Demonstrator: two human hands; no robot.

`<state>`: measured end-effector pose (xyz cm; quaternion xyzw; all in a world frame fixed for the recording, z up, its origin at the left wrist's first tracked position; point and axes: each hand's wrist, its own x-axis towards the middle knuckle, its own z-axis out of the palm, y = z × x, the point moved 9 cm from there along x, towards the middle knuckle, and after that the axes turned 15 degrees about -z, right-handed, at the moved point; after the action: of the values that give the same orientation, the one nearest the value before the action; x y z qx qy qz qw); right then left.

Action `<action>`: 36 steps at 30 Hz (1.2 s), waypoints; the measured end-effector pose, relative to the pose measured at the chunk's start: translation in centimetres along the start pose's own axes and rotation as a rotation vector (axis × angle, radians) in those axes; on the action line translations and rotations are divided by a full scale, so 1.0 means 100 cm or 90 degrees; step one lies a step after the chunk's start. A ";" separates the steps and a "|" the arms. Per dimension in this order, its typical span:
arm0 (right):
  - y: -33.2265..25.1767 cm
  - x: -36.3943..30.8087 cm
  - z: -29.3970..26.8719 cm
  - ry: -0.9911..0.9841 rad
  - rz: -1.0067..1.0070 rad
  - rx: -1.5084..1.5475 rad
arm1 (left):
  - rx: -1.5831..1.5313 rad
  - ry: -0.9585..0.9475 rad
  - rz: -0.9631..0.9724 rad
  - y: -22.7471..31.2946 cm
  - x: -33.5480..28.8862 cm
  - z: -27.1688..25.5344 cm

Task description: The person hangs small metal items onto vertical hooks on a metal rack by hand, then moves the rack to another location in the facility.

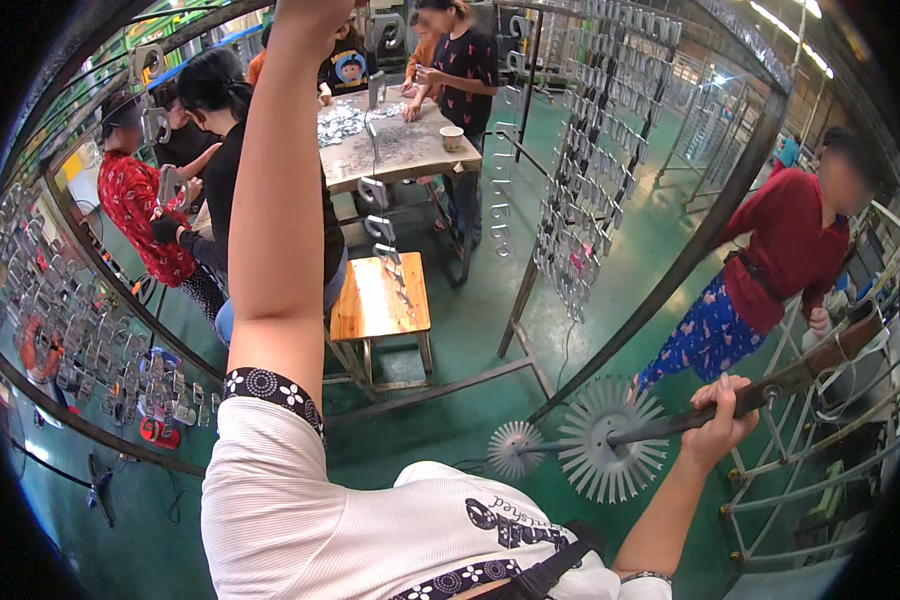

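Right hand (725, 420): fingers clamped round the dark rod (660, 428), out to the body's front right. Grip sits back from the big toothed disc (592, 458), probably to stay clear of the teeth. Smaller toothed disc (513, 450) sits left of it. Left hand (315, 10) raised, cut by top edge; can't tell its fingers. Metal parts (595, 160) hang in columns, likely to keep them apart.
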<state>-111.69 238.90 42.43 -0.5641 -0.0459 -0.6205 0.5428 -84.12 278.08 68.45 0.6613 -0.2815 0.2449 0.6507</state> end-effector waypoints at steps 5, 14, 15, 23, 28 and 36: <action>0.020 0.005 -0.018 0.039 -0.009 -0.037 | 0.129 -0.081 -0.052 -0.060 -0.038 0.032; 0.060 0.032 0.000 -0.039 -0.009 -0.014 | -0.094 -0.419 -0.373 -0.199 -0.226 0.158; 0.063 0.034 -0.003 -0.034 -0.004 -0.023 | -0.106 -0.434 -0.441 -0.215 -0.248 0.166; 0.071 0.041 0.006 -0.091 0.003 -0.019 | -0.038 -0.623 -0.433 -0.257 -0.366 0.241; 0.069 0.045 0.008 -0.107 0.003 -0.031 | -0.047 -0.678 -0.398 -0.259 -0.402 0.273; 0.071 0.045 0.004 -0.118 0.022 -0.039 | -0.040 -0.769 -0.353 -0.257 -0.424 0.299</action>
<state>-105.28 233.47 42.04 -0.6361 -0.0672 -0.5576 0.5291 -98.22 250.39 19.65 0.7109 -0.4234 -0.3534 0.4363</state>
